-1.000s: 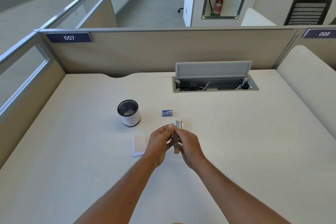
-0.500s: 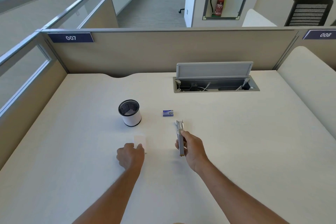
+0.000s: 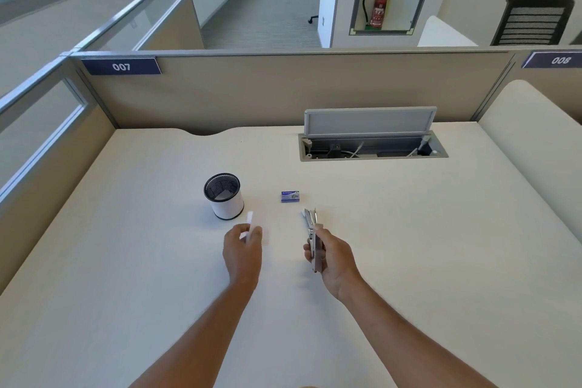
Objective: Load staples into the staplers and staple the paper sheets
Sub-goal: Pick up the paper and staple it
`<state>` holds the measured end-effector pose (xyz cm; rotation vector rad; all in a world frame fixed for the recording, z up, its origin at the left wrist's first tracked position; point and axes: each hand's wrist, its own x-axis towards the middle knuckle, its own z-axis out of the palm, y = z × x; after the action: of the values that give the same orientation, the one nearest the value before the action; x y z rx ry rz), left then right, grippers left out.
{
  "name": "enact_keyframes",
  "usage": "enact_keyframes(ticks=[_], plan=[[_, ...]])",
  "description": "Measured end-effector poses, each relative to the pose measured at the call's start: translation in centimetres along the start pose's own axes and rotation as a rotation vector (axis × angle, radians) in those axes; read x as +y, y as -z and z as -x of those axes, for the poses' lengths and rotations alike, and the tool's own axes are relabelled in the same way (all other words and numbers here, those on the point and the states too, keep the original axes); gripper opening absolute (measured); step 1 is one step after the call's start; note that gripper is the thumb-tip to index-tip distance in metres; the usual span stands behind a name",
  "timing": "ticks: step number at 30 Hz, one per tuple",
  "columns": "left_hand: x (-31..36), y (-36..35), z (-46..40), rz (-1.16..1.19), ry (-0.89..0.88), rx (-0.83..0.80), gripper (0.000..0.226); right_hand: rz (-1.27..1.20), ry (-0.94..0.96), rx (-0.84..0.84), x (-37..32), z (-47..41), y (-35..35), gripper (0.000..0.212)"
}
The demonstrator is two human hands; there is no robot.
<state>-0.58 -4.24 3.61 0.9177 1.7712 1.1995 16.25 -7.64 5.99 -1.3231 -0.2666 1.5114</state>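
Note:
My right hand [image 3: 333,257] grips a silver stapler [image 3: 312,231] held above the desk, its nose pointing away from me. My left hand [image 3: 242,250] pinches a small stack of white paper sheets [image 3: 249,224], lifted off the desk and seen nearly edge-on, blurred. A small blue staple box [image 3: 290,196] lies on the desk just beyond the stapler.
A black mesh pen cup [image 3: 224,195] with a white band stands left of the staple box, close to the lifted paper. An open cable tray with raised grey lid [image 3: 370,121] sits at the back right. Beige partition walls [image 3: 283,88] enclose the white desk [image 3: 441,246].
My left hand left the stapler, went down-left to the paper sheets on the desk, and has now lifted them. The right hand keeps the stapler in nearly the same place.

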Motion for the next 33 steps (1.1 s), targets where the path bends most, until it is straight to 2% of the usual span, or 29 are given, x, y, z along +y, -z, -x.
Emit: enact_keyframes(ticks=[4, 8, 19, 27, 33], plan=[[0.8, -0.7, 0.1, 0.156, 0.018, -0.084, 0.005, 0.004, 0.008, -0.039, 0.0, 0.1, 0.0, 0.025], [1.8, -1.0, 0.5, 0.195, 0.023, -0.155, 0.017, 0.046, 0.005, -0.083, 0.1, 0.2, 0.2, 0.023], [2.8, -1.2, 1.0, 0.045, -0.13, -0.271, 0.059, 0.192, 0.031, -0.165, 0.5, 1.2, -0.2, 0.02], [3.0, -1.5, 1.5, -0.021, -0.206, -0.333, 0.065, 0.161, 0.035, -0.238, -0.1, 1.9, -0.9, 0.013], [3.3, -1.6, 1.9, -0.046, -0.241, -0.37, 0.069, 0.125, 0.033, -0.248, -0.4, 1.8, -1.3, 0.026]])
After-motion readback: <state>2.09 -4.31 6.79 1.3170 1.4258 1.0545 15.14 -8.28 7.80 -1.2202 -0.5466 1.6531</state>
